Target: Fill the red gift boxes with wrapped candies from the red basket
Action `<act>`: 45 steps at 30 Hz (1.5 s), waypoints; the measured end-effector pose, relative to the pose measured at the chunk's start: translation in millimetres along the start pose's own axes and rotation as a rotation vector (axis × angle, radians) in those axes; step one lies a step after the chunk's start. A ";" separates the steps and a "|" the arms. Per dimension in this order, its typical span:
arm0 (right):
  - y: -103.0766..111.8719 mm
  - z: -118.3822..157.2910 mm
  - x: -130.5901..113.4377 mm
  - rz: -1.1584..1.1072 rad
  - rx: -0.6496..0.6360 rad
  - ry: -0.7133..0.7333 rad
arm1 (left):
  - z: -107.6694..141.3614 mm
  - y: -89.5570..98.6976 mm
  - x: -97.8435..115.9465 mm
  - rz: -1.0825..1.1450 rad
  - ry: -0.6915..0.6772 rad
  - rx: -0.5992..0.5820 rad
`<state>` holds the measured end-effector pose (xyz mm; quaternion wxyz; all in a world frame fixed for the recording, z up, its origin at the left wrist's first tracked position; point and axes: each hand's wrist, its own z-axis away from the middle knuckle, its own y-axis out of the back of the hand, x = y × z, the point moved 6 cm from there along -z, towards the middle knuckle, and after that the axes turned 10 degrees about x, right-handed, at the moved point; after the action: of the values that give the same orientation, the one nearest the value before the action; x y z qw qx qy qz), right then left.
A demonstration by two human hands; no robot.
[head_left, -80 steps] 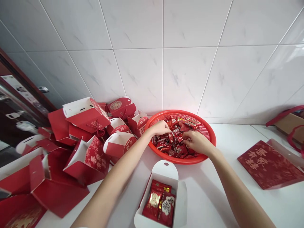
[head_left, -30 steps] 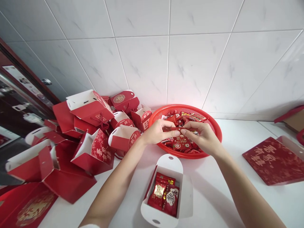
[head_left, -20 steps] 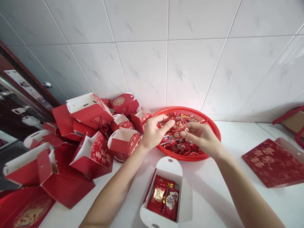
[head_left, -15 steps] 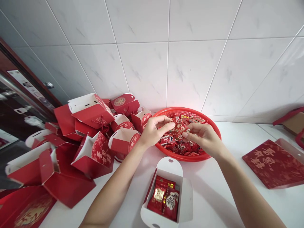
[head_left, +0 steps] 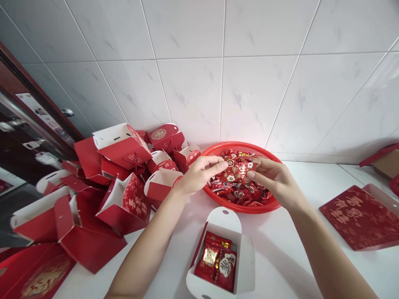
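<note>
Over the red plastic basket [head_left: 272, 205], both hands are held close together. Thumb and fingers of my left hand [head_left: 199, 172] pinch the left side of a red wrapped candy [head_left: 231, 169] with a flower print. My right hand [head_left: 274, 178] pinches the right side of a similar printed wrapper [head_left: 243, 170]; whether this is one packet or two overlapping I cannot tell. Loose red wrapped candies [head_left: 241, 193] fill the basket below. Nearer to me stands an open white-lined box [head_left: 245, 265] with several red and gold packets [head_left: 215, 261] inside.
Several red gift boxes [head_left: 121, 149], many with open flaps, are heaped on the left beside a dark door [head_left: 34, 108]. A closed red box [head_left: 358, 216] lies at right, near a brown carton [head_left: 386, 166]. The tiled wall [head_left: 249, 95] rises behind the basket.
My hands have drawn slightly apart, and the wrapper print between them shows wider and flatter. The view has shifted slightly; the boxes and basket stay in place.
</note>
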<state>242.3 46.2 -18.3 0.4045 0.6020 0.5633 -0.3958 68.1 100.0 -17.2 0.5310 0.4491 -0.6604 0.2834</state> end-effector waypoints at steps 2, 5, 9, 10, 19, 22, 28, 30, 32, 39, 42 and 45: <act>-2.1 0.5 -2.7 -0.063 -0.025 0.010 | -0.2 1.0 -1.0 0.045 0.005 0.000; -2.5 1.3 -5.7 -0.119 -0.026 0.024 | -0.5 1.3 -3.0 0.104 0.018 0.004; -1.8 2.4 -3.5 -0.118 -0.034 -0.001 | 0.3 1.8 -3.0 0.079 0.011 0.011; -2.0 2.6 -2.2 -0.114 -0.045 -0.014 | 0.8 2.2 -2.0 0.060 0.007 0.015; -3.3 3.3 4.7 -0.061 -0.066 -0.096 | 5.6 3.8 17.4 -0.059 -0.106 0.064; -4.3 4.2 3.8 0.003 -0.059 -0.084 | 7.3 6.1 18.1 -0.092 -0.107 0.069; -11.5 9.4 -9.4 0.126 -0.093 0.026 | 12.6 12.8 20.5 -0.109 -0.058 0.039; -14.4 14.5 -18.0 0.201 -0.111 0.073 | 16.4 15.1 25.4 -0.114 -0.054 0.027; -19.0 22.4 -26.1 0.266 -0.157 0.085 | 21.7 16.7 31.9 -0.118 -0.054 -0.010; -53.9 59.4 -33.2 0.541 -0.483 0.111 | 39.4 25.3 53.7 -0.187 -0.122 -0.063; -61.6 66.9 -35.1 0.622 -0.531 0.178 | 41.8 24.9 54.9 -0.291 -0.147 -0.061; -51.0 66.8 -45.7 0.605 -0.430 0.191 | 42.5 21.2 55.2 -0.398 -0.164 -0.097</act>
<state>187.6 -30.5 -1.8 0.5658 0.6767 0.4653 -0.0737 28.3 56.9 26.0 0.5419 0.5663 -0.6124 0.1035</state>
